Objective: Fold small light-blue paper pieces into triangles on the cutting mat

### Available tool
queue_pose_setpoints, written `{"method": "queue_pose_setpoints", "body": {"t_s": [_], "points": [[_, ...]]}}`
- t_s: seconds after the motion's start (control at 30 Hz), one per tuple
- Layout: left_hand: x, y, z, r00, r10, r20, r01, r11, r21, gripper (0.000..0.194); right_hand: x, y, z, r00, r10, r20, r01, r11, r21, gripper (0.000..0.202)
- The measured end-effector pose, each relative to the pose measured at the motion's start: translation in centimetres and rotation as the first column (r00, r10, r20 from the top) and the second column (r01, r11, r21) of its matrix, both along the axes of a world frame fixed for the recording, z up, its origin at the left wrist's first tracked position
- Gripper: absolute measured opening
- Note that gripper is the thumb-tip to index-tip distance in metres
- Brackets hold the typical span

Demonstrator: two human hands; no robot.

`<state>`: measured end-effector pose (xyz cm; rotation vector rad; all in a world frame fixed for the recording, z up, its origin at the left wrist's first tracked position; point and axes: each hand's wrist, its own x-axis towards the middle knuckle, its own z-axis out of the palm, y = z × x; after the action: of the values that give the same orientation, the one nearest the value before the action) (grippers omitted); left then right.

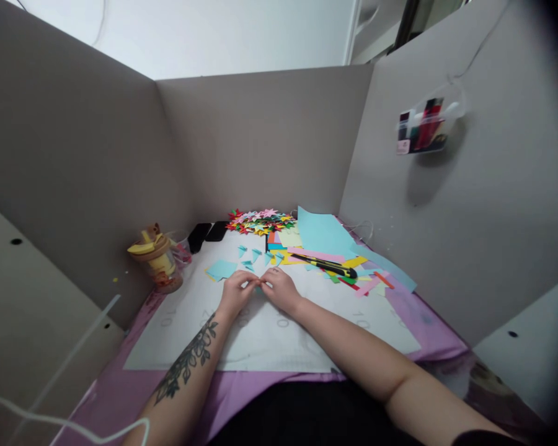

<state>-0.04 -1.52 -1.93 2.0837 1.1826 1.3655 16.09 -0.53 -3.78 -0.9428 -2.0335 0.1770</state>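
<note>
My left hand [236, 291] and my right hand [281, 290] meet over the white sheet, thumbs and fingertips pinched together. Between them a sliver of a small light blue paper piece [259, 290] shows; the fingers hide most of it. Just beyond the hands lie several folded light blue paper pieces [256, 254], spaced apart. Left of these, close to my left hand, rests a small stack of light blue paper squares [222, 269] with a yellow edge under it.
A utility knife [325, 265] lies on coloured paper strips [367, 285] at right. Behind are a heap of paper stars [260, 221], a large blue sheet [323, 232] and black phone-like objects [217, 231]. A lidded cup [160, 263] stands left. Grey partitions [265, 136] enclose the table.
</note>
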Motion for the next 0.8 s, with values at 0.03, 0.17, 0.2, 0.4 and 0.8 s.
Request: {"method": "queue_pose_setpoints", "body": {"t_s": [0.03,0.17,0.2,0.4,0.8], "points": [[-0.2,0.2,0.0,0.998,0.036,0.059,-0.034,0.999,-0.03,0.014,0.1,0.2,0.0,1.0,0.003,0.001,-0.003,1.0,0.005,0.013],[-1.6,1.1,0.0,0.924,0.22,0.312,-0.17,0.969,-0.177,0.022,1.1,1.2,0.1,0.999,-0.032,-0.003,0.032,0.999,0.017,0.014],[-1.9,1.3,-0.1,0.895,0.269,0.355,-0.208,0.958,-0.2,0.023,1.4,1.4,0.2,0.999,-0.047,-0.016,0.048,0.999,0.014,0.015],[-0.2,1.1,-0.2,0.974,0.127,0.189,-0.109,0.989,-0.104,0.015,1.0,0.7,0.5,0.988,-0.077,-0.135,0.089,0.992,0.085,0.01],[0.2,0.4,-0.3,0.998,0.063,-0.03,-0.061,0.996,0.06,0.012,-0.2,-0.3,0.7,0.999,-0.038,-0.033,0.041,0.995,0.091,0.01]]}}
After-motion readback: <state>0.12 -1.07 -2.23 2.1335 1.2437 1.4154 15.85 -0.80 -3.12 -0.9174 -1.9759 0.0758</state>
